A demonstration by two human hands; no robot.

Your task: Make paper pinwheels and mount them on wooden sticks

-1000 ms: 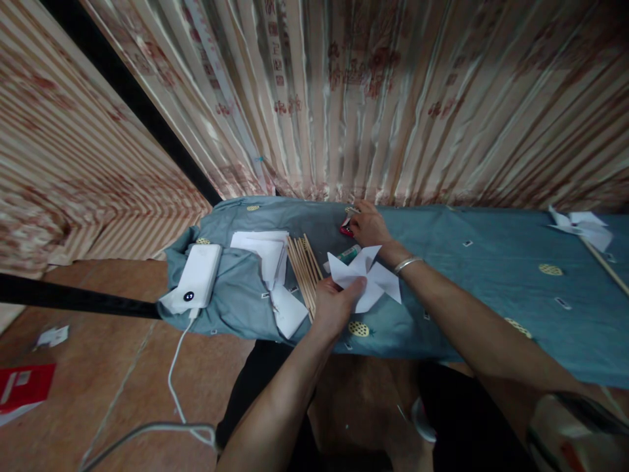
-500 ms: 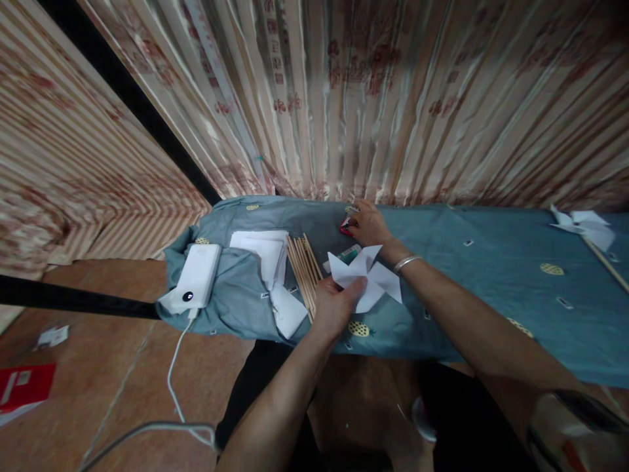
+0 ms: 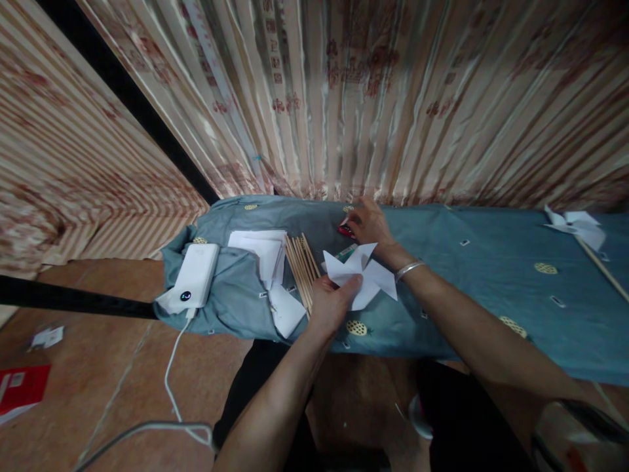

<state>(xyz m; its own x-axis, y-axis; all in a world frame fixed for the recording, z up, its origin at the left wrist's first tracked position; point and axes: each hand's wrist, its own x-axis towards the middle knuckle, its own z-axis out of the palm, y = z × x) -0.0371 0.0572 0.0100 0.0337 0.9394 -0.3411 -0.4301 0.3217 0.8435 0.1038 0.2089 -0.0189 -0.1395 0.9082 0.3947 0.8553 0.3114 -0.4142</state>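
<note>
My left hand (image 3: 330, 303) pinches a white paper pinwheel (image 3: 361, 275) by its middle, thumb on top, just above the blue cloth-covered table (image 3: 466, 288). My right hand (image 3: 369, 224), a silver bangle on its wrist, reaches to the table's far side with its fingers curled on a small red object (image 3: 344, 229); whether it grips it is unclear. A green and white glue stick (image 3: 344, 253) lies partly under the pinwheel. A bundle of wooden sticks (image 3: 301, 267) lies just left of my left hand.
A stack of white paper squares (image 3: 264, 254) and a white power bank (image 3: 192, 283) with a trailing cable (image 3: 170, 380) sit at the table's left end. A finished pinwheel on a stick (image 3: 580, 226) lies far right. Striped curtains hang behind. A red packet (image 3: 19, 387) lies on the floor.
The view has shifted slightly. My left hand with the pinwheel has lifted a little, and my right hand has stayed at the red object.
</note>
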